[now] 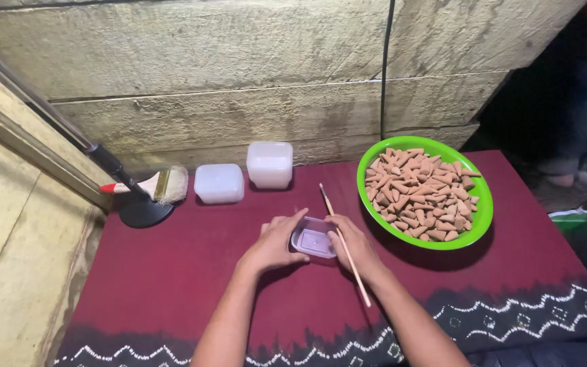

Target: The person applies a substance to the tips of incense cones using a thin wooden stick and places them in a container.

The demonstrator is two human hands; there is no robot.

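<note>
A small clear plastic box (pixel 313 242) sits on the dark red cloth (pixel 185 272) in the middle. My left hand (pixel 273 245) grips its left side. My right hand (pixel 352 248) presses its right side and also holds a thin wooden stick (pixel 345 245) that runs from upper left to lower right across the fingers. A green bowl (pixel 484 211) heaped with brown cone-shaped pieces (pixel 419 194) stands just to the right of my right hand.
Two white plastic containers (pixel 219 183) (pixel 270 164) stand at the back by the stone wall. A paintbrush with a red handle (pixel 154 185) lies at the back left beside a black round stand base (pixel 143 212). A black cable (pixel 386 68) hangs down the wall.
</note>
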